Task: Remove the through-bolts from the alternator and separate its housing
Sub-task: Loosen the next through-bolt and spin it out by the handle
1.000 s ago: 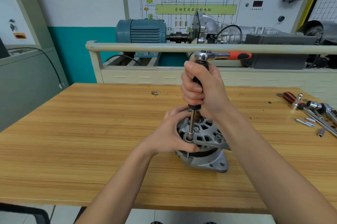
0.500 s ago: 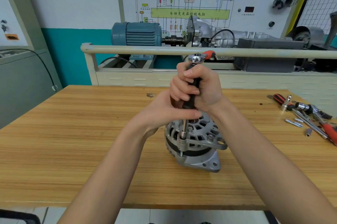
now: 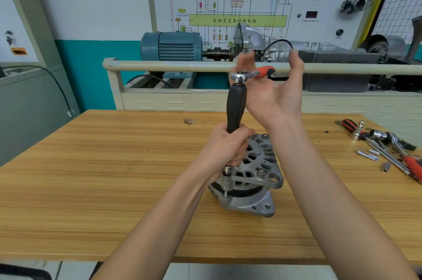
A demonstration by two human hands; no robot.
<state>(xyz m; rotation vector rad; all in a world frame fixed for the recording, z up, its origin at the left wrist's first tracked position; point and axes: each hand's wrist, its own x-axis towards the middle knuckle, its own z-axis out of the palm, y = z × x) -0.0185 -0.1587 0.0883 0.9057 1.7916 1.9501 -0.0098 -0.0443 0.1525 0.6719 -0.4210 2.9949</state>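
- Left hand [image 3: 225, 147] grips the driver's [image 3: 236, 108] lower end, upright on the alternator [image 3: 253, 179] at frame centre.
- Right hand [image 3: 271, 95] spread open beside the ratchet [image 3: 251, 74].

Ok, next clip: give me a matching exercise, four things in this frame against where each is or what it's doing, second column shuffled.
Things:
1. left hand
2. right hand
3. grey cast-metal alternator
4. two small silver bolts

States:
A. lying loose at the table's right side, by the spare tools
B. standing on the wooden table
C. open, fingers spread behind the orange-handled ratchet
D. gripping the lower end of the black driver handle

Pairs: 1-D, 2-C, 3-B, 4-A
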